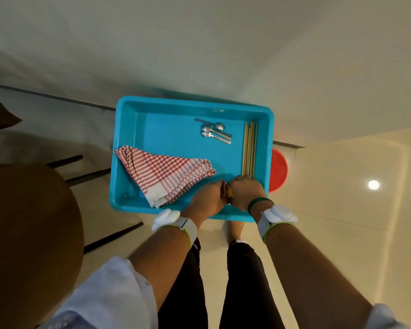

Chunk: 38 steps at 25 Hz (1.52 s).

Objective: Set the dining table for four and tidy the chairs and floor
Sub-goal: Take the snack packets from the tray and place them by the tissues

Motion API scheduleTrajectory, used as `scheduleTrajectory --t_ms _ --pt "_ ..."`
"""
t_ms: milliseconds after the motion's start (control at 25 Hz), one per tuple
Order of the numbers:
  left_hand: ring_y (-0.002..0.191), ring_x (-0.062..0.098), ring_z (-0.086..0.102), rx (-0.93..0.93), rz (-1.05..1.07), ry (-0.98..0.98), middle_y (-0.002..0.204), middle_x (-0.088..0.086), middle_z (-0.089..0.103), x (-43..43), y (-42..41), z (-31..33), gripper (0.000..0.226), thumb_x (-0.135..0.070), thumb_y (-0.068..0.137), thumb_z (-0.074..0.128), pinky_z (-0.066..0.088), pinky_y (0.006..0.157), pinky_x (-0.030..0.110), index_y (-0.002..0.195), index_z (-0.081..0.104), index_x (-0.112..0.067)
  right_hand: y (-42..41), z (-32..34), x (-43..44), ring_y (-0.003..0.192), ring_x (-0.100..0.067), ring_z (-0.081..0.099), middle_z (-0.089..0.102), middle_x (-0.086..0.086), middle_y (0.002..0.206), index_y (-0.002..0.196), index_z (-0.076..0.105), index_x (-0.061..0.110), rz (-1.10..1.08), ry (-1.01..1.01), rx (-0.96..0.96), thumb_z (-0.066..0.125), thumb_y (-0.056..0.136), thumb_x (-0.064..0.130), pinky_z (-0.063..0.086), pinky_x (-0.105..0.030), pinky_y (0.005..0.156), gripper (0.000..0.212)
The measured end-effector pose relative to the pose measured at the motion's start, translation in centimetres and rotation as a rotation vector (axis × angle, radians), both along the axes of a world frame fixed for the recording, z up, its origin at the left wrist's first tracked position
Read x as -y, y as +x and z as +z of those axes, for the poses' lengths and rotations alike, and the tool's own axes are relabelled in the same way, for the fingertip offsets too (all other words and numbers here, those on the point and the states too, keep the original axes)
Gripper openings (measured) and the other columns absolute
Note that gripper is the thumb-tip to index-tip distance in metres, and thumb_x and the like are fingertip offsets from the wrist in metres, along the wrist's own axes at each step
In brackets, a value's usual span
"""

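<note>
Both hands meet knuckle to knuckle over the near edge of the tray [195, 102]: the left hand [205, 198] and the right hand [246, 191] are each curled tight, backs up, and together they pinch a small object [227, 193] between them. It is mostly hidden by the fingers, and only a sliver of yellow and dark red shows, so what it is cannot be told. The right knuckles sit just at the near ends of the chopsticks [249, 148], a bundle of slim, pale wooden sticks lying parallel along the tray's right wall. The tray is glossy turquoise plastic, rectangular with rounded corners and a raised rim. Inside it, on the left, lies a cloth [166, 173] — soft woven fabric in red and white checks with a plain white border, folded to a rough triangle, its nearest corner close to the left hand. Towards the far right, a few spoons [212, 130] of shiny metal lie together, handles crossing, apart from the cloth and just left of the chopsticks. A smooth red round shape [280, 170] juts out from under the tray's right edge. Each wrist wears a pale strap with a white rounded unit [173, 220], and the right also has a thin green bangle [259, 202]. At the left is a round brown surface [29, 222], matte and dark — below, the floor [342, 210] is polished cream tile.
</note>
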<state>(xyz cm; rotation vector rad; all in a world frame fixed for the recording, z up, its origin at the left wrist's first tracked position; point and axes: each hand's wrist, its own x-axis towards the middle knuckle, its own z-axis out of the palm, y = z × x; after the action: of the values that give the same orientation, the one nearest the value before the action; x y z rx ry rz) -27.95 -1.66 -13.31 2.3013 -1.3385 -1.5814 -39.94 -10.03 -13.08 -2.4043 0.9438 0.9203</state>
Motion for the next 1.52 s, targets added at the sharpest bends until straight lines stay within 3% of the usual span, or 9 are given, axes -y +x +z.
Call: scheduleTrajectory --t_ms 160,320,480,640,840,1040,1160,1320,1520 --pt "0.114 0.033 0.063 0.013 0.116 -0.013 0.123 0.015 0.067 0.3 0.7 3.9 0.044 -0.04 0.094 0.062 0.051 0.093 0.043 0.126 0.059 -0.01 0.4 4.7 1.7 0.113 -0.033 0.056 0.061 -0.01 0.118 0.117 0.059 0.013 -0.076 -0.005 0.056 0.062 0.084 0.048 0.05 -0.041 0.088 0.048" --pt "0.092 0.035 0.067 0.057 0.235 -0.136 0.1 0.015 0.07 2.2 2.1 11.0 0.033 -0.036 0.095 0.059 0.053 0.077 0.047 0.11 0.061 -0.006 0.8 12.1 4.4 0.111 -0.033 0.056 0.06 -0.01 0.114 0.112 0.058 0.013 -0.213 0.012 0.207 0.064 0.082 0.057 0.053 -0.043 0.084 0.054" --pt "0.09 0.029 0.068 0.025 0.529 -0.328 0.101 0.011 0.072 3.7 3.8 20.3 0.031 -0.033 0.095 0.063 0.051 0.069 0.036 0.111 0.067 -0.008 3.5 21.1 6.8 0.109 -0.032 0.055 0.059 -0.008 0.114 0.113 0.058 0.014 -0.203 -0.064 0.372 0.064 0.082 0.056 0.052 -0.041 0.083 0.052" --pt "0.11 0.023 0.065 0.045 0.847 -0.468 0.126 0.002 0.067 1.5 5.8 27.0 0.044 -0.042 0.095 0.064 0.052 0.096 0.041 0.131 0.061 -0.017 7.8 28.3 5.6 0.106 -0.031 0.056 0.06 -0.008 0.11 0.112 0.058 0.014 -0.202 -0.059 0.576 0.065 0.082 0.048 0.049 -0.038 0.082 0.045" --pt "0.094 0.02 0.073 -0.058 1.144 -0.666 0.108 0.006 0.074 -4.1 10.8 35.4 0.022 -0.033 0.093 0.072 0.06 0.086 0.042 0.111 0.065 -0.022 14.2 35.8 0.3 0.099 -0.022 0.059 0.058 -0.003 0.112 0.122 0.056 0.017 -0.185 0.032 0.859 0.068 0.083 0.049 0.051 -0.033 0.082 0.051" --pt "0.098 0.019 0.072 -0.015 1.373 -0.864 0.112 0.006 0.072 -16.4 16.6 42.7 0.028 -0.024 0.092 0.073 0.061 0.086 0.04 0.117 0.061 -0.018 21.6 42.3 -10.0 0.098 -0.009 0.06 0.061 0.008 0.11 0.125 0.057 0.021 -0.033 0.366 1.025 0.073 0.085 0.042 0.049 -0.022 0.083 0.048" --pt "0.102 0.024 0.071 -0.028 1.528 -0.932 0.114 0.011 0.07 -25.1 18.6 44.0 0.04 -0.02 0.093 0.072 0.061 0.088 0.047 0.129 0.058 -0.007 25.3 43.3 -16.7 0.099 -0.009 0.066 0.069 0.006 0.111 0.122 0.06 0.021 0.014 0.531 1.001 0.076 0.082 0.042 0.057 -0.032 0.089 0.048" --pt "0.102 0.028 0.073 -0.042 1.628 -0.955 0.115 0.014 0.071 -40.0 20.4 45.4 0.041 -0.023 0.093 0.073 0.061 0.087 0.05 0.127 0.061 -0.004 29.9 44.0 -29.9 0.099 -0.013 0.07 0.072 0.002 0.11 0.122 0.061 0.018 0.091 0.735 0.935 0.084 0.069 0.048 0.06 -0.04 0.085 0.065" --pt "0.103 0.028 0.072 -0.025 1.735 -0.966 0.118 0.01 0.069 -57.4 20.2 47.5 0.042 -0.016 0.091 0.075 0.063 0.081 0.046 0.13 0.06 -0.011 33.3 44.9 -47.8 0.094 -0.015 0.073 0.075 0.0 0.102 0.118 0.066 0.011 0.194 0.919 0.902 0.084 0.079 0.019 0.06 -0.029 0.077 0.043"
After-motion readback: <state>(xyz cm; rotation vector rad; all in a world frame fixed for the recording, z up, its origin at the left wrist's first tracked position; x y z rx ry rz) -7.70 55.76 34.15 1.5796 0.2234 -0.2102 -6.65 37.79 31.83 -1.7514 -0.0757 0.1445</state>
